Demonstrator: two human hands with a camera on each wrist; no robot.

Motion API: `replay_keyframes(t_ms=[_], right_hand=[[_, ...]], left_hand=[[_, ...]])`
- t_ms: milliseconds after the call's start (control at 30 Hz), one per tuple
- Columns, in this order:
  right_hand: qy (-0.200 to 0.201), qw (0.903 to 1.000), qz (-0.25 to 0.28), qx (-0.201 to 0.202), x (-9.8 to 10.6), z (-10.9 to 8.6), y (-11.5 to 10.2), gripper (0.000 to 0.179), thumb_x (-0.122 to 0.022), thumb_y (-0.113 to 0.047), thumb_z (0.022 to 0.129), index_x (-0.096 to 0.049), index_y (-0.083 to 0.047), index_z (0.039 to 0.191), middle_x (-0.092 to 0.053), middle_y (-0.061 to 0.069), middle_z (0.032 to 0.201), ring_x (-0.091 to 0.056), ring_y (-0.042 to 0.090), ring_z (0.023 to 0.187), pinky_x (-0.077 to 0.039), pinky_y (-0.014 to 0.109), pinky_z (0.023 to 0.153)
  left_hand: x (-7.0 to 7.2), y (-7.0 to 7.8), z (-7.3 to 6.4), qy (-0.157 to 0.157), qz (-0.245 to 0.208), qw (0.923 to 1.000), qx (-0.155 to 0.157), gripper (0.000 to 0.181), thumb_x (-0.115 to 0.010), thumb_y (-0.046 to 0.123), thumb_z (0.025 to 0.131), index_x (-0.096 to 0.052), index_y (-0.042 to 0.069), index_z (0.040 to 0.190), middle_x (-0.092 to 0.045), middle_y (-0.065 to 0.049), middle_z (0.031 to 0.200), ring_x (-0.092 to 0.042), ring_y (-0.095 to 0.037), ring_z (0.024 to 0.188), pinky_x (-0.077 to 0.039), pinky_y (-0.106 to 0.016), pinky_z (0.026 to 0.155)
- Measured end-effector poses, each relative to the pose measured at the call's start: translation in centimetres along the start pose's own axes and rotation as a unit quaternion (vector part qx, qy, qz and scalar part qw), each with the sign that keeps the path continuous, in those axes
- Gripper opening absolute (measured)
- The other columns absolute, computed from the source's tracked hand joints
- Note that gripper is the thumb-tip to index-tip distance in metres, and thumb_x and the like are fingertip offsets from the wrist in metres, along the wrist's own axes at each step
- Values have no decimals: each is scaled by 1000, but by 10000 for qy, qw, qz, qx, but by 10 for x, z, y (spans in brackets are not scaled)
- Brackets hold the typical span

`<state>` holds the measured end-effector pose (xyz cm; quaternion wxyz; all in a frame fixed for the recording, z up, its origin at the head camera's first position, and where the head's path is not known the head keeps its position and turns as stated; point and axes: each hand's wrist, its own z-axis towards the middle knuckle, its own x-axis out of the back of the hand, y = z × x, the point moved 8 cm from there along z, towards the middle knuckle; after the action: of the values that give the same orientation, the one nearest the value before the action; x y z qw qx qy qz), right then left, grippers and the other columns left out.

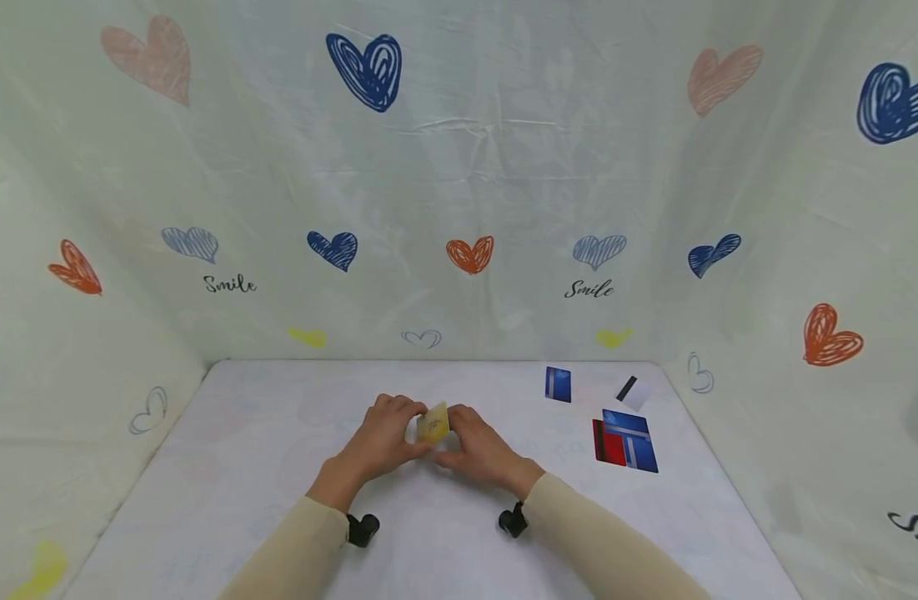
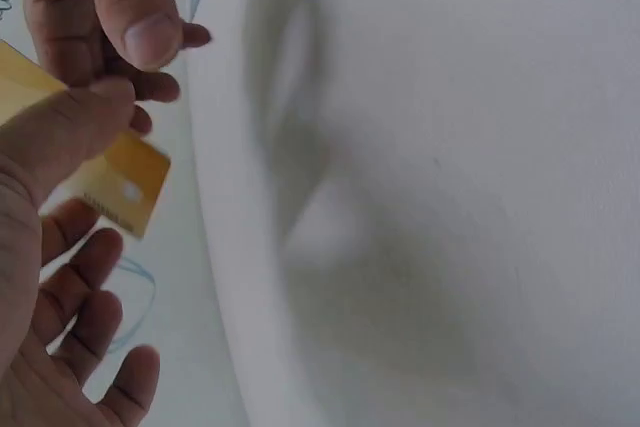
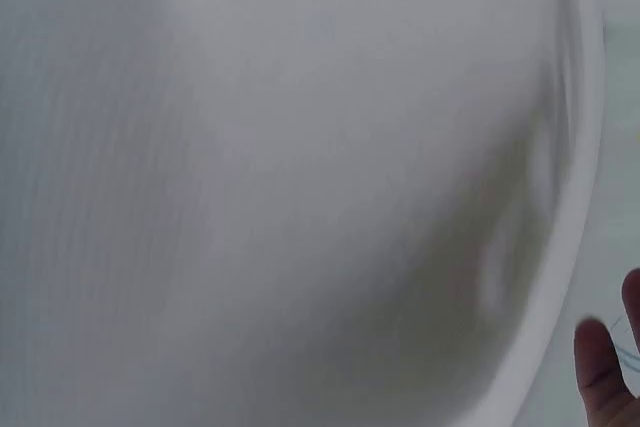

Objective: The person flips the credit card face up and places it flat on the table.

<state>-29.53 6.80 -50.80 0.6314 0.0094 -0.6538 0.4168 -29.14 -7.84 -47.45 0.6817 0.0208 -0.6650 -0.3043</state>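
My left hand point(image 1: 383, 437) pinches a yellow card point(image 1: 433, 423) above the middle of the table. In the left wrist view the thumb lies across the face of the card point(image 2: 138, 172), and the other fingers spread out below it. My right hand point(image 1: 483, 446) is at the card's right edge, its index fingertip at or near the upper corner and its thumb lower, off the card. Whether the right fingers touch the card is unclear. Only a few fingers of the right hand point(image 3: 605, 377) show in the right wrist view, at the lower right corner.
To the right on the white table point(image 1: 278, 467) lie a single blue card point(image 1: 558, 384), a white card with a black stripe point(image 1: 634, 392), and an overlapping group of blue cards point(image 1: 627, 423) with a red card point(image 1: 609, 446). A heart-printed curtain point(image 1: 413, 183) surrounds the table.
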Motion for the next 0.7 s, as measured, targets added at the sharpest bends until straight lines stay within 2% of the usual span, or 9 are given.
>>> replay_keyframes(t_ms=[67, 167, 300, 400, 533, 700], right_hand=[[125, 9979, -624, 157, 5, 0, -4, 56, -78, -41, 95, -58, -10, 137, -59, 3, 134, -57, 19, 120, -52, 40, 105], [430, 9867, -1501, 452, 14, 1, -11, 61, -81, -45, 91, -59, -10, 136, -61, 4, 132, -57, 21, 118, -51, 40, 103], [574, 9723, -2140, 743, 19, 6, -18, 65, -80, -51, 90, -58, -12, 137, -61, 3, 133, -57, 21, 117, -51, 39, 99], [470, 9663, -2378, 861, 17, 9, -22, 64, -78, -52, 91, -58, -12, 137, -60, 3, 134, -56, 20, 118, -50, 37, 97], [293, 9621, -2531, 976, 12, 15, -26, 58, -77, -47, 92, -60, -11, 135, -62, 2, 133, -56, 20, 117, -50, 34, 94], [255, 9543, -2749, 1142, 6, 19, -30, 53, -78, -46, 92, -63, -12, 130, -64, 2, 129, -57, 19, 115, -50, 33, 92]], left_hand=[[1, -3, -1, 82, 369, 9992, 128, 58, -91, 34, 83, -68, 9, 131, -69, -8, 128, -53, -31, 121, -46, -52, 105], [1, -7, -3, 160, 1035, 9941, 283, 57, -92, 35, 82, -69, 9, 127, -70, -9, 125, -55, -31, 115, -47, -52, 99], [-1, -12, -5, 245, 1687, 9849, 316, 57, -93, 36, 80, -69, 10, 124, -70, -10, 120, -55, -32, 110, -47, -52, 93], [-3, -12, -7, 346, 1877, 9814, 217, 57, -93, 34, 80, -68, 9, 124, -70, -10, 119, -55, -33, 109, -47, -52, 91], [-3, -13, -10, 465, 1937, 9799, 97, 56, -93, 34, 79, -68, 8, 123, -69, -11, 119, -54, -33, 110, -46, -51, 89], [-2, -15, -13, 548, 1994, 9784, -8, 57, -95, 33, 77, -69, 8, 122, -68, -10, 117, -54, -32, 109, -46, -50, 87]])
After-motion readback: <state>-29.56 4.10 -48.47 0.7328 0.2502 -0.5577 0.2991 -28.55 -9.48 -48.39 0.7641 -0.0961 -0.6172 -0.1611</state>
